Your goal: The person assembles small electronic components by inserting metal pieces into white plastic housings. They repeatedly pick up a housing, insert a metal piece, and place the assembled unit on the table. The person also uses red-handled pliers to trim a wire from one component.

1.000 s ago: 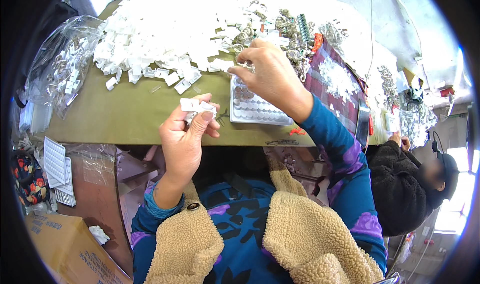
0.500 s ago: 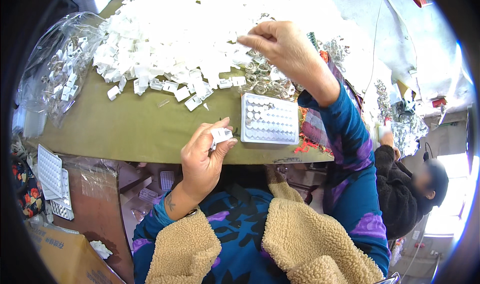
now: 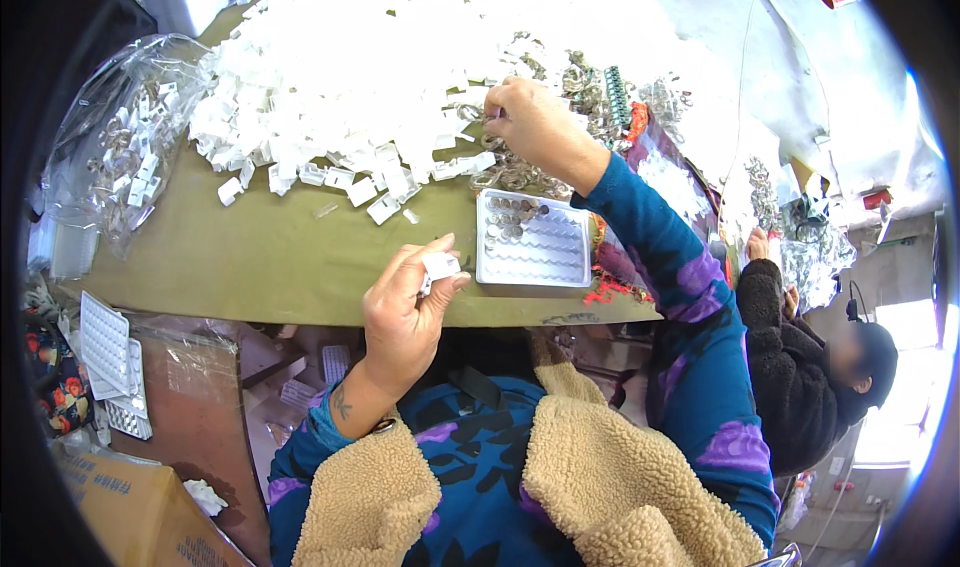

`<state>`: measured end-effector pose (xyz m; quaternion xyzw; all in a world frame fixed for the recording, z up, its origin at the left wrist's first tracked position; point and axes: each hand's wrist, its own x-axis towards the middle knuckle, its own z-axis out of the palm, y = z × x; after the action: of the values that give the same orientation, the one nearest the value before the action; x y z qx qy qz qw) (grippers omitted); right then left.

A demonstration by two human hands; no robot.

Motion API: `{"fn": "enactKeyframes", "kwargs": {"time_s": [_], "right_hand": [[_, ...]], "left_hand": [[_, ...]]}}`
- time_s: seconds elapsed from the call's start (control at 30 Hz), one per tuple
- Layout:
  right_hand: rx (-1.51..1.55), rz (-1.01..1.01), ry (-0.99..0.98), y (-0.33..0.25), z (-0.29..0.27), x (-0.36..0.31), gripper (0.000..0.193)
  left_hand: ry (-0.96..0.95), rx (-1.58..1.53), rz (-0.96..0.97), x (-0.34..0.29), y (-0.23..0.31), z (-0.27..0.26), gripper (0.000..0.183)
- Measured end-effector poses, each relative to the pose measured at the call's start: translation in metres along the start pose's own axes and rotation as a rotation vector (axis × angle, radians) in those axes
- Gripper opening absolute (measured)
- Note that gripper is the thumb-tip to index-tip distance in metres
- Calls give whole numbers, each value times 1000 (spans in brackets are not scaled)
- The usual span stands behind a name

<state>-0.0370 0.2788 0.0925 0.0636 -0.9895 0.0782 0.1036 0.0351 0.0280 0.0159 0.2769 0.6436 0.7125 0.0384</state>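
Between the thumb and fingers of my left hand (image 3: 402, 312) is a small white plastic piece (image 3: 440, 266), held above the table's front edge. My right hand (image 3: 535, 125) reaches over the metal rings (image 3: 520, 172) at the right of the white heap, its fingertips closed together; whether anything is pinched in them cannot be made out. A white compartment tray (image 3: 535, 257) lies below that hand, with several round metal pieces (image 3: 513, 217) in its upper left pockets. The big heap of white plastic pieces (image 3: 330, 97) spreads over the table beyond both hands.
A clear plastic bag (image 3: 125, 157) with white and metal parts stands at the table's left. Stacked white trays (image 3: 105, 347) and a cardboard box (image 3: 150, 512) are at lower left. Green coiled parts (image 3: 616, 92) lie past my right hand. Another person (image 3: 800, 367) works at the right.
My right hand has come down and nearer, from above the heap to the metal rings. My left hand keeps its hold on the white piece almost unmoved.
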Motion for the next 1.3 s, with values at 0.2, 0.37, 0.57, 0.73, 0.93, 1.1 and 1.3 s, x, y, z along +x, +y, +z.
{"fn": "enactKeyframes", "kwargs": {"time_s": [0.2,0.37,0.57,0.73,0.93,1.1,1.3], "right_hand": [[519,151,255,6,-46,-12,18],[873,378,339,-18,-62,-49,17],[941,119,418,-88,-49,-146,12],[1159,-97,539,-116,-13,-194,12],[1250,-119,532,-111,-3,-219,18],[1248,-58,445,-102,-12,-236,29],[1213,308,537,-91,-16,-247,29]], "left_hand": [[18,-169,-84,3,5,-1,35],[-88,-664,-367,5,29,-7,37],[-367,-1269,-701,-18,49,9,37],[-348,-1448,-809,-41,44,23,38],[-372,-1410,-825,-45,49,31,38],[-422,-1357,-698,-44,54,32,39],[-532,-1220,-725,-49,45,32,41]]}}
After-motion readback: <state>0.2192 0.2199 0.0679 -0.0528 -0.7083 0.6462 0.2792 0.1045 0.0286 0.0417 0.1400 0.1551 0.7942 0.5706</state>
